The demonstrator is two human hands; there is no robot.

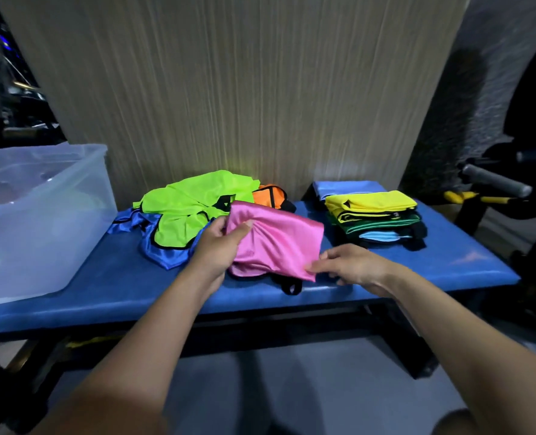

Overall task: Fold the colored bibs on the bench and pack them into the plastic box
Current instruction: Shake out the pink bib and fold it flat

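A pink bib (276, 243) lies partly folded on the blue bench (128, 277), just above its front edge. My left hand (219, 246) grips its left edge, thumb on top of the cloth. My right hand (351, 265) pinches its lower right corner. Behind and to the left is a loose heap with a lime green bib (191, 205), a blue bib (163, 255) and an orange bib (268, 196). A stack of folded bibs (376, 218), yellow on top, sits to the right. The clear plastic box (40, 221) stands at the bench's left end.
A wood-grain wall panel (229, 89) rises right behind the bench. Dark gym equipment with a grey padded bar (492, 180) and yellow parts stands to the right. Grey floor lies below the bench's front edge.
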